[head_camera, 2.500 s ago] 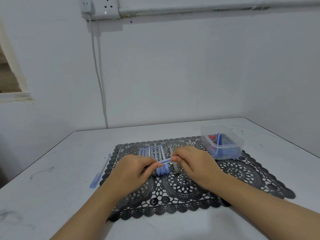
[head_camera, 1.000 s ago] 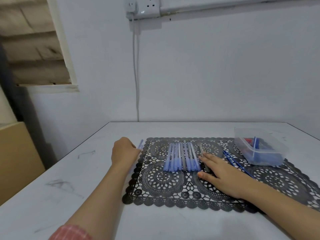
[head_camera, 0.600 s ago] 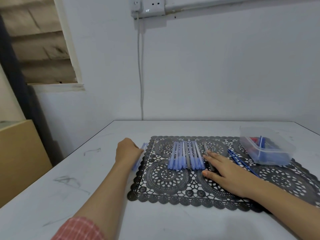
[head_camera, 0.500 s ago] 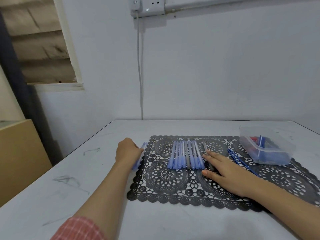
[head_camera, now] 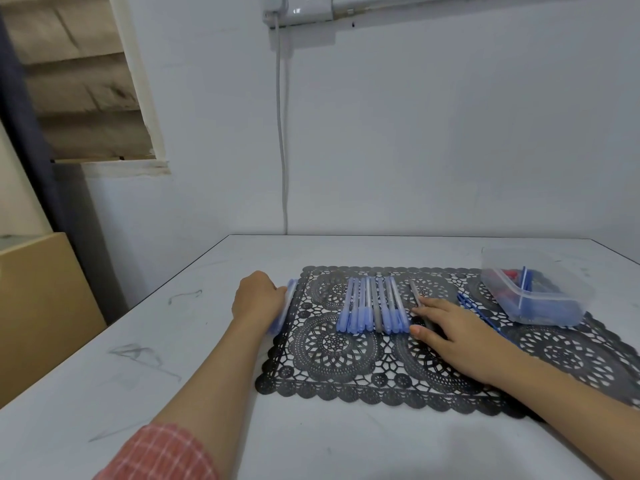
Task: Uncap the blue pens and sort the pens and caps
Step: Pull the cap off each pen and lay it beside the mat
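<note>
Several capped blue pens (head_camera: 372, 306) lie side by side in a row on the black lace mat (head_camera: 346, 368), with one grey pen among them. My left hand (head_camera: 258, 299) has its fingers curled over a single blue pen (head_camera: 281, 315) that lies on the table along the mat's left edge. My right hand (head_camera: 446, 323) rests flat on the mat to the right of the row, fingers straight, covering the lower part of a separate grey pen (head_camera: 414, 291). Thin blue ink refills (head_camera: 479, 315) lie just right of that hand.
A clear plastic container (head_camera: 533, 296) holding blue and red pieces stands on the mat's far right corner. The white table (head_camera: 173, 358) ends at a left edge, with a brown box (head_camera: 41, 299) beyond it. A wall with a hanging cable (head_camera: 282, 150) stands behind.
My hands were together over the pen row; since then the left hand has gone out to the lone pen at the mat's left edge and the right hand has settled flat. Both have stayed still in the last second.
</note>
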Demonstrator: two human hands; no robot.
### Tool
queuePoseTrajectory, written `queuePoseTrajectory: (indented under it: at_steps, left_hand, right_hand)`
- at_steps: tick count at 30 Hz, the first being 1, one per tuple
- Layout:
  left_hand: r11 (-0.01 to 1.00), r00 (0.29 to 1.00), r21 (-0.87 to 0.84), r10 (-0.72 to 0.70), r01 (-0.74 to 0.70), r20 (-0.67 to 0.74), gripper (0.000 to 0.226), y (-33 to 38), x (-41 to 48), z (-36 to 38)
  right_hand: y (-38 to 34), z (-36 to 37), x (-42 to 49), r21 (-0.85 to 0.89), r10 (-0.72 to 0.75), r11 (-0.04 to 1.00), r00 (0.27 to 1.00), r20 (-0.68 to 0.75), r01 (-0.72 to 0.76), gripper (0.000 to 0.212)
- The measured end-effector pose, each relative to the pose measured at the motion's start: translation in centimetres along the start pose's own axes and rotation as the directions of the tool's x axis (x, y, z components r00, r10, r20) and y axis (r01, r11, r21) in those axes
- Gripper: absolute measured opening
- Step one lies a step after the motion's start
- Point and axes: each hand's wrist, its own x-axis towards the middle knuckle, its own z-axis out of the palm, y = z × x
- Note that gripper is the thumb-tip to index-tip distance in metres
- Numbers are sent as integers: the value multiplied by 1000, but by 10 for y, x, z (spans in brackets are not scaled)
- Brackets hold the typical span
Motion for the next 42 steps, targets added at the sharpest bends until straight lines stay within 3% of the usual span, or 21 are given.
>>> queuePoseTrajectory:
  at_steps: [6,8,12,17,26,34,39,42]
  left_hand:
    - [992,991,-13,126,-126,-44,29,-4,-2,0]
    - [991,991,26,131,-131,-14,33,-9,2,1]
    - [997,994,35,67,-70,84,43,-21,9,5]
    - [1000,995,-8,14,-13,97,40,-24,13,6]
    - [1000,996,3,1,-2,94,45,-24,13,9]
    - [1000,997,3,-14,14,82,44,-22,13,9]
    - [999,997,-31,-14,16,77,44,-14,8,7]
    - [994,997,-83,69,-67,24,42,2,0,5]
  right_hand:
    - [0,-5,-1,-32,17,999,983,-181,-23,25]
    - [-1,-7,-2,-21,33,999,976,-217,-38,23]
    - [-2,-10,-4,5,75,997,977,-198,-75,24]
    - [-4,-11,-5,41,100,995,980,-174,-94,24]
    - [-7,-15,-5,35,153,988,982,-111,-150,5]
    - [-7,-13,-5,46,151,988,976,-156,-145,10]
    - [-7,-11,-4,164,114,984,961,-253,-73,16]
    - [-9,-9,-5,165,-32,981,922,-386,103,17]
